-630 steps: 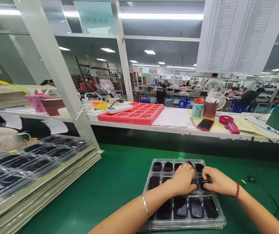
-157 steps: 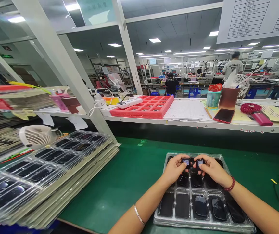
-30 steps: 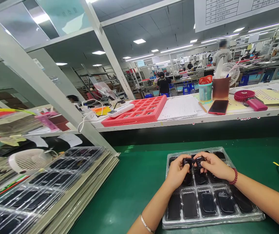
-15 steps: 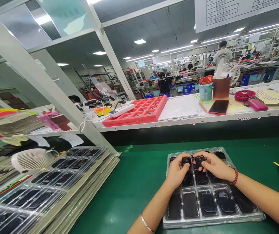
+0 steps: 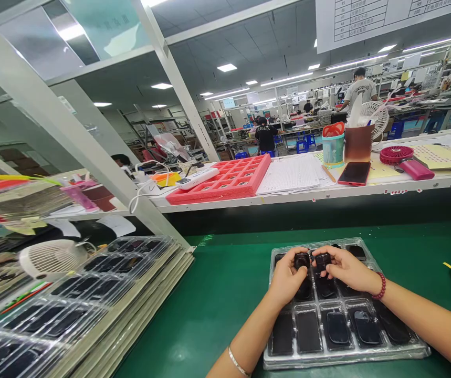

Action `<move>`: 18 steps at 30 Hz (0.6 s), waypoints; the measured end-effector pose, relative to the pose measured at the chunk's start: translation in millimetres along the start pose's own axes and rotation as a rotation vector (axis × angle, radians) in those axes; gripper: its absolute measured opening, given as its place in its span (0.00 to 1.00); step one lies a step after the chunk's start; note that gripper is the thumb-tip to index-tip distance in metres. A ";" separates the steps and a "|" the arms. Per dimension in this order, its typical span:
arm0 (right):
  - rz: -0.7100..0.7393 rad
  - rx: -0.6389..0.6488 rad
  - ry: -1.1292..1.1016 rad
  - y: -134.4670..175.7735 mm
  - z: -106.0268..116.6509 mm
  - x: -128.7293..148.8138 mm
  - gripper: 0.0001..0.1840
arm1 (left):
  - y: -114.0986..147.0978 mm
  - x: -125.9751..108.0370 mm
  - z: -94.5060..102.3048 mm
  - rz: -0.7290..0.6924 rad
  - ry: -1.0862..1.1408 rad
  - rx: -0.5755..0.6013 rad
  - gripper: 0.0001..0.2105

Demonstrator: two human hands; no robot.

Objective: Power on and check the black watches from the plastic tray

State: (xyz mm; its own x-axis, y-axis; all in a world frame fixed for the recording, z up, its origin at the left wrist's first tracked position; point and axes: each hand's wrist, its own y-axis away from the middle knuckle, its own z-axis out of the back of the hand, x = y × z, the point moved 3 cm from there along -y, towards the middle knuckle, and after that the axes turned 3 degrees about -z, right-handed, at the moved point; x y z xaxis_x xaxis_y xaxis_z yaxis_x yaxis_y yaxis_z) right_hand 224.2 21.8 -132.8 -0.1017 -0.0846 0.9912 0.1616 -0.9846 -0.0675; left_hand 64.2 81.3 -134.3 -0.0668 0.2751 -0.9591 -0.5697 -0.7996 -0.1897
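Left device (image 5: 302, 260), right device (image 5: 323, 261): both gripped, neither set down

Pinched in left hand (image 5: 286, 277) and right hand (image 5: 344, 269) respectively, over rear half of tray (image 5: 335, 359). Handling judged under way; what's left can't be told. Faces dark, seemingly tilted up; outlines near-square, long axis can't be made out.

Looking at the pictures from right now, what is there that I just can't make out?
Head view: left device and right device, partly covered by the left hand and right hand.
Head view: the tray's far slots, partly hidden behind both hands.
Head view: hanging sheet, cut off by the top edge.
Head view: stack, cut off by the left and bottom edges.
Head view: writing on the papers, too small to read.
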 end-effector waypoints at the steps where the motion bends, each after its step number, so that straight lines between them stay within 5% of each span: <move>1: -0.002 -0.005 0.005 -0.3 0.4 -0.5 0.22 | 0.0 0.8 0.0 0.003 0.002 0.000 0.18; 18: -0.003 -0.017 0.025 0.8 -0.1 1.2 0.22 | -0.1 4.7 -0.9 0.002 0.077 0.021 0.20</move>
State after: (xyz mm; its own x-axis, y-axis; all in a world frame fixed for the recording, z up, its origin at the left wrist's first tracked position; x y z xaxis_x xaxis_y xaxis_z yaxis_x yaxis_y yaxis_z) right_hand 224.1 20.9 -131.7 -0.1266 -0.0857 0.9882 0.1442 -0.9873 -0.0671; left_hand 64.7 82.2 -138.9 -0.0052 0.2312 -0.9729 -0.5866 -0.7886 -0.1842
